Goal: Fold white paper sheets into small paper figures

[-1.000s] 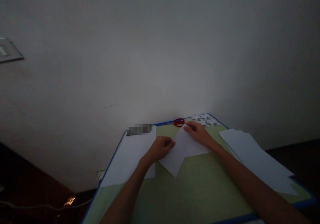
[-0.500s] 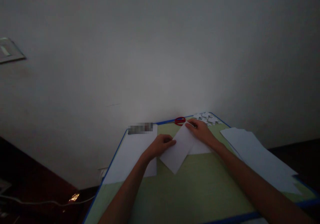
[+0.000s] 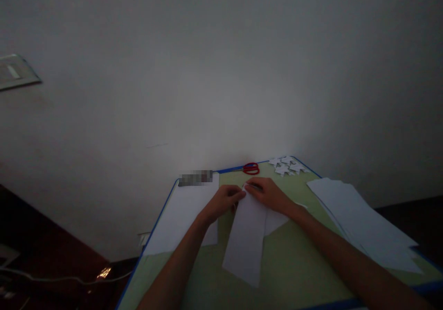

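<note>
A piece of white paper [image 3: 245, 241] hangs down from both hands over the green table top, its top corner pinched between the fingertips. My left hand [image 3: 224, 201] closes its thumb and fingers on the left side of that corner. Right beside it, my right hand [image 3: 265, 191] pinches the same corner from the right. Another white flap [image 3: 274, 221] spreads out to the right under my right hand; whether it belongs to the same sheet I cannot tell. Red-handled scissors [image 3: 251, 168] lie just beyond the hands, at the table's back edge.
At left, a white sheet [image 3: 180, 217] lies on the table with a blurred dark object [image 3: 195, 178] on its far end. Several white paper cut-outs [image 3: 287, 166] lie at the back right. Stacked white sheets [image 3: 360, 222] cover the right side. A wall [image 3: 221, 70] stands behind.
The paper has turned from a slant to hanging more upright, its lower end nearer me. My right hand has come down and left, close to my left hand.
</note>
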Available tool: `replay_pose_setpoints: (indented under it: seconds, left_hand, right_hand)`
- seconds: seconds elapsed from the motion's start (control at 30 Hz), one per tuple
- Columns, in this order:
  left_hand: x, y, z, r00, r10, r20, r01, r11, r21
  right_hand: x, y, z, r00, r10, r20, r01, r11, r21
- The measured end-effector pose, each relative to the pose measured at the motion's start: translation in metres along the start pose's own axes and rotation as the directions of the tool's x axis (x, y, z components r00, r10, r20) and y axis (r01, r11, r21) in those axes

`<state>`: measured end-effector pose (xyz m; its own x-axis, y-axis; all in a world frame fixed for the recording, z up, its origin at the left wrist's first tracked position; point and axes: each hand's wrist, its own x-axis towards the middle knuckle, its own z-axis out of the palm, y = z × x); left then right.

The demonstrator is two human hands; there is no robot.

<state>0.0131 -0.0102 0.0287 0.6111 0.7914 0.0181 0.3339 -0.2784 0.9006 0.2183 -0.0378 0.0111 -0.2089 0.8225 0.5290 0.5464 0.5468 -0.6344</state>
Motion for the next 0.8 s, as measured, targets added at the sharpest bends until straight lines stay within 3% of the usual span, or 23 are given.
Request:
replay_pose_setpoints:
  seconds: [0.13,0.43,0.8]
  left_hand:
    - [0.002,-0.001,0.001,0.998,0.014,-0.064,-0.014,1.000,-0.002]
    - [0.000,0.002,0.000,0.995,-0.031,-0.095,0.038,0.997,0.067]
    - [-0.007,0.015,0.001,0.997,-0.078,0.001,0.077,0.985,0.155]
  right_hand:
    - [-0.003,-0.006,0.011,0.999,-0.039,-0.022,0.039,0.999,-0.019]
    - [-0.006,-0.010,0.014,0.999,-0.050,0.002,0.049,0.980,-0.193]
    - [-0.004,-0.009,0.005,0.978,-0.061,-0.201,-0.023,0.920,-0.391]
